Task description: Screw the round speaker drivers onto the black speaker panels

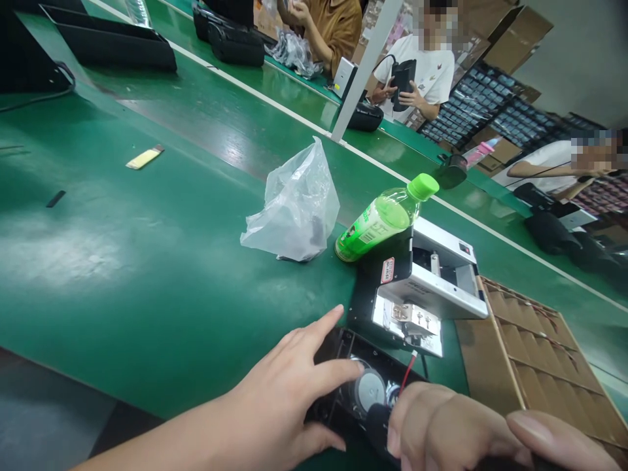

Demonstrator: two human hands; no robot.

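A black speaker housing (338, 392) with a round grey-silver speaker magnet (370, 390) lies at the near edge of the bench. My left hand (289, 379) straddles its left end, one finger resting by the magnet and the thumb on the near side. Close to the housing's right part is my right hand (451, 425), its fingers curled round something dark that I cannot make out. Just above those fingers stands a red wire (408, 371) with a white plug. Behind the housing sits a black and silver machine (446, 288) with a metal block on its front.
A green-capped bottle (377, 222) leans by the machine, beside a crumpled plastic bag (299, 209). To the right stands a divided cardboard box (485, 360) with wires inside. A yellow strip (144, 157) lies far left. Co-workers handle black devices across the bench.
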